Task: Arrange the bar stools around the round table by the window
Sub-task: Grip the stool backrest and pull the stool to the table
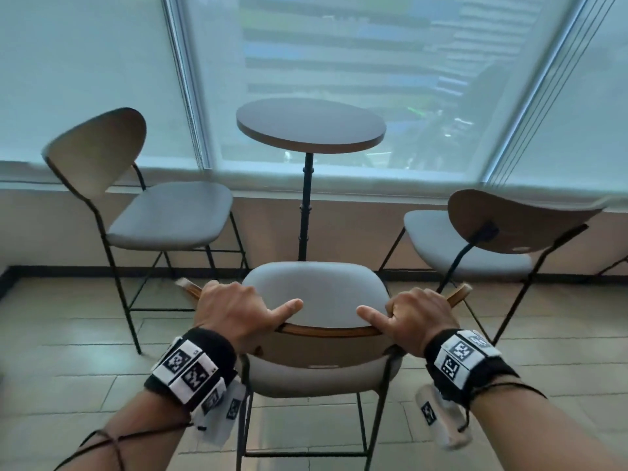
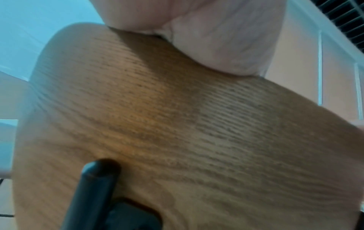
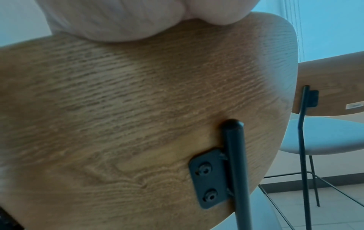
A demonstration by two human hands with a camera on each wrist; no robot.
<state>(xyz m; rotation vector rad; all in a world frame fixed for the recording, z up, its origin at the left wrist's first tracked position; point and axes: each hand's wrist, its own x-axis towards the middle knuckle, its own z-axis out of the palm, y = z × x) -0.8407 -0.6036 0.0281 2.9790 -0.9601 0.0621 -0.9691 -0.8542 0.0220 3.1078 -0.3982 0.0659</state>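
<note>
— How are the stools seen?
— Three with grey seats, wooden backs and thin black legs are set on the tiled floor (image 1: pixel 85 375) around the round counter (image 1: pixel 311 125) by the window (image 1: pixel 339 45): left stool (image 1: pixel 166 215), right stool (image 1: pixel 475 239), middle stool (image 1: pixel 316 294) nearest.
— And the grips?
— The middle backrest's top edge is clasped by the left hand (image 1: pixel 234 309) and right hand (image 1: pixel 419 316), fingers curled over. A black bracket (image 3: pixel 209 179) with two screws is shown only by the right wrist view.
</note>
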